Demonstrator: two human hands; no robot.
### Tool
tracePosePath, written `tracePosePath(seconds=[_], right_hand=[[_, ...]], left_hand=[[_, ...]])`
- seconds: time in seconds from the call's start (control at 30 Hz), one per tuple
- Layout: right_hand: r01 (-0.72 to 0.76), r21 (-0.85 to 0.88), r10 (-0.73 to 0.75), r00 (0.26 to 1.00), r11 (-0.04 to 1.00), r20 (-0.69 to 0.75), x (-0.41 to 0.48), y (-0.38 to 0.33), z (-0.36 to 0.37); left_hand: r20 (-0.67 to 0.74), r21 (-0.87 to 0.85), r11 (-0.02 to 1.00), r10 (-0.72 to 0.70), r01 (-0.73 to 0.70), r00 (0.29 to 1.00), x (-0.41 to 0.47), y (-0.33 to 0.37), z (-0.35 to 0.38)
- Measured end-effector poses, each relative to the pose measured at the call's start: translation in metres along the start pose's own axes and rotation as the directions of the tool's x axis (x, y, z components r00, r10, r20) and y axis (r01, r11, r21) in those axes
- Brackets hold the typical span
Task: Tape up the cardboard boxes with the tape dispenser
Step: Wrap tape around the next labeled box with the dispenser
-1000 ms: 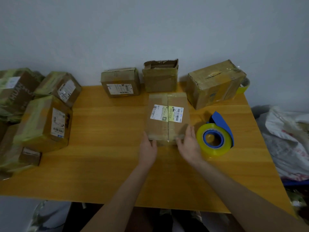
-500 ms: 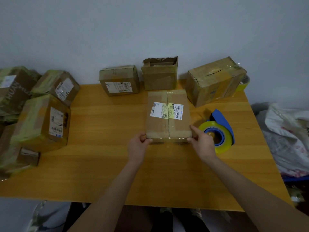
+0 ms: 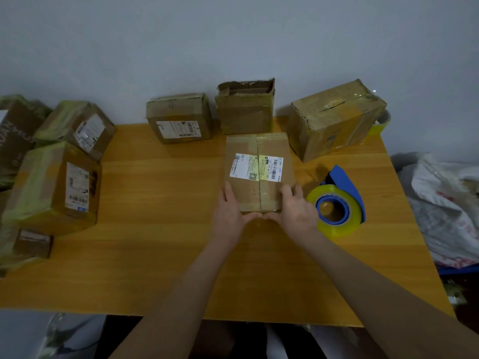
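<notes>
The left hand (image 3: 228, 216) and right hand (image 3: 298, 211) press flat fingers on the near end of the box (image 3: 259, 172) mid-counter (image 3: 155, 255), its seam seemingly taped, the dispenser (image 3: 337, 208) lying just right of it, while the open box (image 3: 245, 110) behind it looks untaped.

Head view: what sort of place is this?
Likely a small parcel-packing spot, perhaps at home: a wooden table, many labelled cardboard boxes, and a tape dispenser.

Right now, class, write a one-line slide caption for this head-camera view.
Left hand and right hand rest on a labelled cardboard box on the table, tape dispenser lying alongside.
</notes>
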State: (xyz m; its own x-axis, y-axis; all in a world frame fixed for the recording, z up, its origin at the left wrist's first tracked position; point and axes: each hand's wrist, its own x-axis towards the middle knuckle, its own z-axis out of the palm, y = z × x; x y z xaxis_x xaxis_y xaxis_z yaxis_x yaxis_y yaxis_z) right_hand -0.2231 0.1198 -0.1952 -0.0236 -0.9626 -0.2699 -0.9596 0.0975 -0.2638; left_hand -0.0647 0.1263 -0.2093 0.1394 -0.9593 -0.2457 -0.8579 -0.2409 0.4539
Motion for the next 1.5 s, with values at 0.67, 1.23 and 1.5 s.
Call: tracePosePath(seconds=[0.67,1.23,1.5], right_hand=[[0.148,0.133,-0.153,0.988,0.980,0.033,0.006,0.047,-0.010],[-0.073,0.221,0.079,0.997,0.973,-0.021,0.010,0.027,-0.011],[-0.198,0.391,0.181,0.980,0.899,0.082,0.025,0.018,-0.017]], left_hand=[[0.062,-0.167,0.984,0.075,-0.063,0.995,-0.002,-0.042,-0.016],[0.002,-0.268,0.947,-0.185,0.179,0.983,0.007,-0.011,-0.001],[0.049,-0.508,0.825,-0.258,0.247,0.965,0.017,-0.007,-0.017]])
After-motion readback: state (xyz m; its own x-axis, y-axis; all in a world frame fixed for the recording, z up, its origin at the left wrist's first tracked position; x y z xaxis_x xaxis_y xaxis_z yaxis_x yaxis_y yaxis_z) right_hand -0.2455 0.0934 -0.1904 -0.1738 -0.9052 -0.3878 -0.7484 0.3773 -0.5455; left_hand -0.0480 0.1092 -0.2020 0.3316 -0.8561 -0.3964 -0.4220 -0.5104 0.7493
